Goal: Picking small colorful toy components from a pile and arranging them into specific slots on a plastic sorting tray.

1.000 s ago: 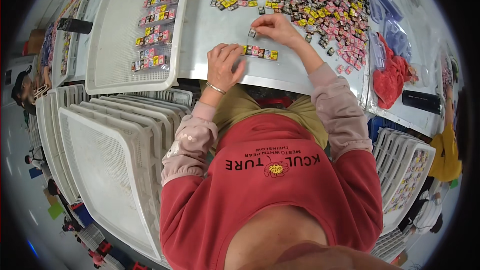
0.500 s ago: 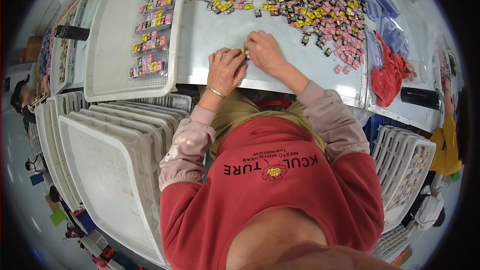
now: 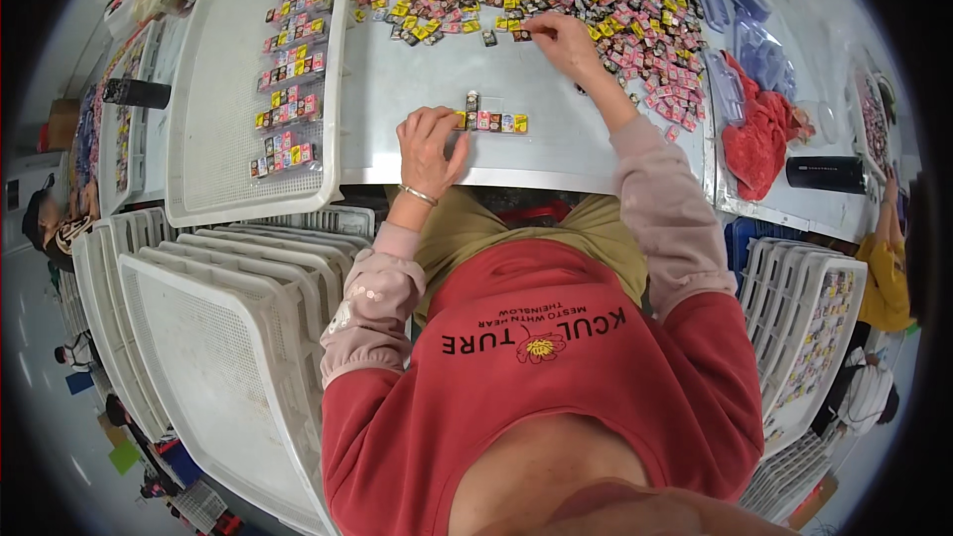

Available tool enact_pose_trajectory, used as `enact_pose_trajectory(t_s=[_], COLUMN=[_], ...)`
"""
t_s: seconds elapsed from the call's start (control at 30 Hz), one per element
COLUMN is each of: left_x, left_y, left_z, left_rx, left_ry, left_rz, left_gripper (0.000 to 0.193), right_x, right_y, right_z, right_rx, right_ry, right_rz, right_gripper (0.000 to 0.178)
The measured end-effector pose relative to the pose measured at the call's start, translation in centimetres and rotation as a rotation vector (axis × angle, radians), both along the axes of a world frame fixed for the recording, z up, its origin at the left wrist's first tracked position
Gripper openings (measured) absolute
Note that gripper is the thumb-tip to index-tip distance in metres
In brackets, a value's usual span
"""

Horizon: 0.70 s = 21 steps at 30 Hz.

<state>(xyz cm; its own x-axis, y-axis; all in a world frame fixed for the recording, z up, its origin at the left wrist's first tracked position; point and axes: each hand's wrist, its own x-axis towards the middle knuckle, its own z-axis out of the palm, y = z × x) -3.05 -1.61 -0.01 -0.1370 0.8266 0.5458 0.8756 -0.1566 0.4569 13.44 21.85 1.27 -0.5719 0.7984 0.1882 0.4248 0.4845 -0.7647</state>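
Note:
A clear plastic tray (image 3: 513,130) lies on the table in front of me, partly filled with a row of small pink, black and yellow printed blocks; one black block stands up across the row. Curled around the tray's left end, my left hand (image 3: 429,151) steadies it, its fingertips partly hiding the blocks there. My right hand (image 3: 564,45) reaches to the near edge of a big loose pile of such blocks (image 3: 635,10). Its thumb and fingers pinch at a small dark block (image 3: 521,37).
A white perforated tray (image 3: 213,89) with rows of filled clear trays stands on the left. On the right are empty clear trays (image 3: 764,55), a red cloth (image 3: 754,144) and a black cylinder (image 3: 826,174). Stacked white trays (image 3: 213,337) flank my left side; people work farther off.
My right hand has left the tray and moved away to the pile's edge. My left hand stays at the tray's left end, and the row of blocks is now uncovered.

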Motion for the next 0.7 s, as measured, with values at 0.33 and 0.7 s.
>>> enact_pose_trajectory(t_s=[0.33, 0.7], left_x=[-0.3, -0.1], left_y=[0.2, 0.2], left_z=[-0.6, -0.3], left_rx=[0.011, -0.081], left_ry=[-0.059, 0.007], left_rz=[0.094, 0.097], left_gripper=[0.021, 0.033], right_x=[-1.3, -2.8], right_y=[-1.0, -6.2], right_z=[-0.3, 2.0], right_rx=[0.653, 0.188], right_ry=[-0.465, -0.272], right_rz=[0.193, 0.316], right_gripper=[0.013, 0.014])
